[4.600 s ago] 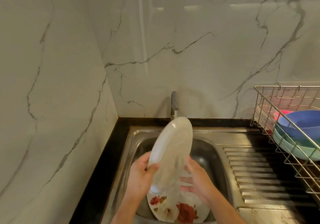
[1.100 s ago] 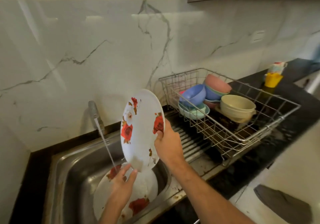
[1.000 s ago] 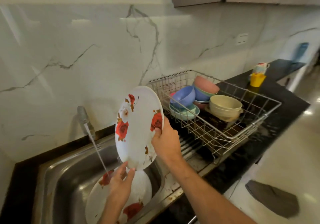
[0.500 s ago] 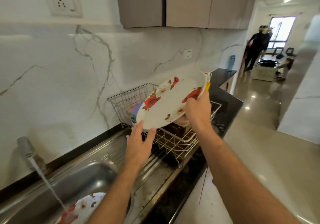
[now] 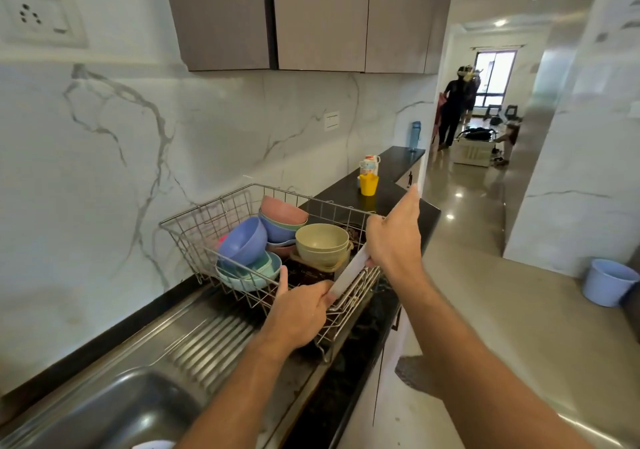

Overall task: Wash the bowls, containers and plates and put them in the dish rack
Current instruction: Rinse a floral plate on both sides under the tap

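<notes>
Head view: both hands grip a white plate (image 5: 349,274) on edge inside the wire dish rack (image 5: 221,214). The left hand (image 5: 298,310) pinches its 7 o'clock rim; the right hand (image 5: 394,240) clasps the 1 o'clock rim.

One view only: head cam, wide-angle. We look fwd and down-right along counter, close over dish rack (image 5: 263,240), both forearms entering from bottom edge. Sink (image 5: 114,410) at bottom left, wall cabinets (image 5: 311,15) at top, hallway far right. No 2nd view to overlap.
</notes>
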